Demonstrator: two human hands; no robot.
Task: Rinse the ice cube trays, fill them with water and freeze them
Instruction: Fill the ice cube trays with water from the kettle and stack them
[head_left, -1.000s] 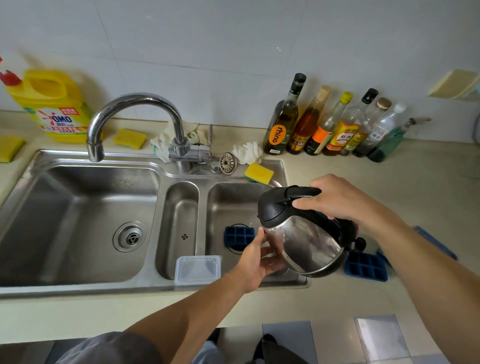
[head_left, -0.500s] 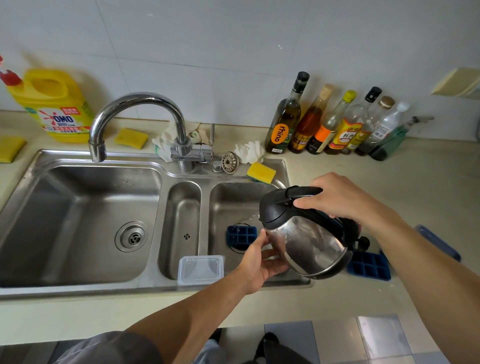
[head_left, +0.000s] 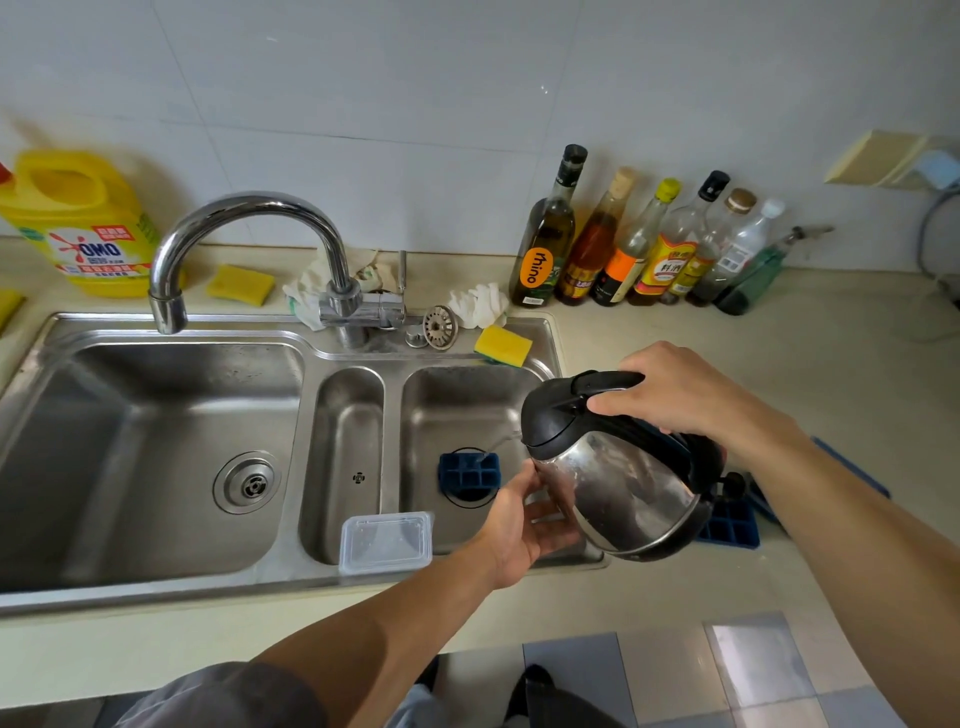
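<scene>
Right hand (head_left: 675, 395) wraps the black plastic handle of the kettle (head_left: 618, 483), its shiny rounded steel belly tipped left. Left hand (head_left: 519, 525) props that belly from below, fingers loosely spread. A thin stream drops into the blue gridded ice tray (head_left: 467, 470) over the right steel basin's (head_left: 457, 400) drain. Second blue tray (head_left: 727, 525) lies on the counter.
</scene>
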